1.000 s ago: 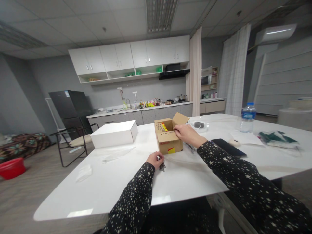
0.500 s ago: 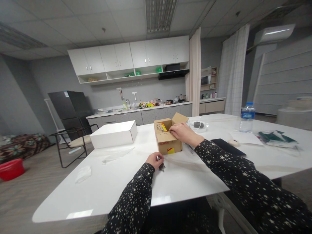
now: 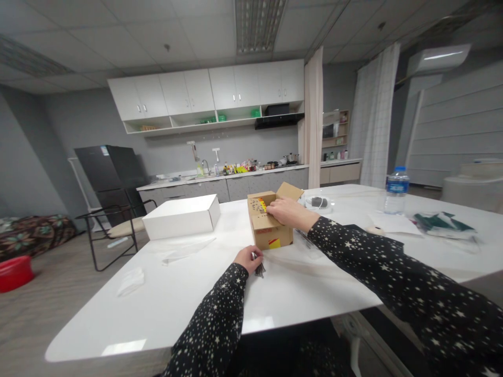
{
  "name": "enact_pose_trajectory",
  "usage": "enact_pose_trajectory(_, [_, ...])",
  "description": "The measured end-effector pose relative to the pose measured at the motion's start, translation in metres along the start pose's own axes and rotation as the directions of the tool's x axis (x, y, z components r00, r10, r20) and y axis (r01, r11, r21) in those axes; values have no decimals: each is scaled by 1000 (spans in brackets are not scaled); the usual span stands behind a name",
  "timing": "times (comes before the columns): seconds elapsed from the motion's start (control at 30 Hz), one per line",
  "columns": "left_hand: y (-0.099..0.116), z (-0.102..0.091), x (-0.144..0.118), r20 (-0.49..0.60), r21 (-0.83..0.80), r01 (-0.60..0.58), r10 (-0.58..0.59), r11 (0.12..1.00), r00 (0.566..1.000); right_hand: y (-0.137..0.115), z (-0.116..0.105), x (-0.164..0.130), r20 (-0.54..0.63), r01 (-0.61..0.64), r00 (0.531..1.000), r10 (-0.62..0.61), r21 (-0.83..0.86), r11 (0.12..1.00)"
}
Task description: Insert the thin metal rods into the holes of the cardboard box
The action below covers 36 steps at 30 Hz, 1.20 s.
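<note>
Both star-patterned sleeves stretch forward. The right hand (image 3: 286, 213) lies flat, fingers released, on the open top of a small cardboard box (image 3: 270, 229). Just before the box, the left hand (image 3: 247, 258) is clenched around a bundle of small dark metal pieces (image 3: 260, 269). The tabletop (image 3: 188, 293) is white, with kitchen cabinets (image 3: 208, 93) behind.

A small brown cardboard box (image 3: 269, 230) stands upright on the white worktop (image 3: 314, 283), its top flaps open, one leaning back to the right. Red and yellow labels mark its front. Just before it lies a bunch of thin dark metal pieces (image 3: 260, 269), too small to identify.
</note>
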<state>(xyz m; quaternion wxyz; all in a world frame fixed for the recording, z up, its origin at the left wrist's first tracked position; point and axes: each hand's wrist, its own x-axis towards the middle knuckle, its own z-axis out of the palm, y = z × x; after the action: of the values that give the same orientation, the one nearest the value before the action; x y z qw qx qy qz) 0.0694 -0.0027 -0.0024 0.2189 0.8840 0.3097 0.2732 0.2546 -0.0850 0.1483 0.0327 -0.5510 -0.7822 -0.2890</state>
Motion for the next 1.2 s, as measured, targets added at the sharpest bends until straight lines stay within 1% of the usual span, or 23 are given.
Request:
enact_pose_trajectory(0.2, [-1,0,0,-4,5,0,0,1000,1000,-3,-3,0,44,8,999,-6,-35,999])
enact_pose_trajectory(0.47, [-5,3,0,-12,0,-17,16,1000,1000,-6,-6,1,50,20,999,-16,-71,997])
enact_pose_trajectory(0.8, [-6,4,0,-12,14,-20,20,1000,1000,-4,-7,0,63,36,997,-32,-59,998])
enact_pose_trajectory(0.9, [-6,3,0,-14,7,-24,24,1000,1000,-5,-9,1,69,19,998,-16,-47,999])
enact_pose_trajectory(1.07, [-4,1,-2,-7,-6,-21,21,1000,1000,-4,-14,2,80,-56,995,56,2,998])
enact_pose_trajectory(1.2, [-6,2,-2,-7,-6,-18,18,1000,1000,-2,-16,3,81,-74,994,70,50,996])
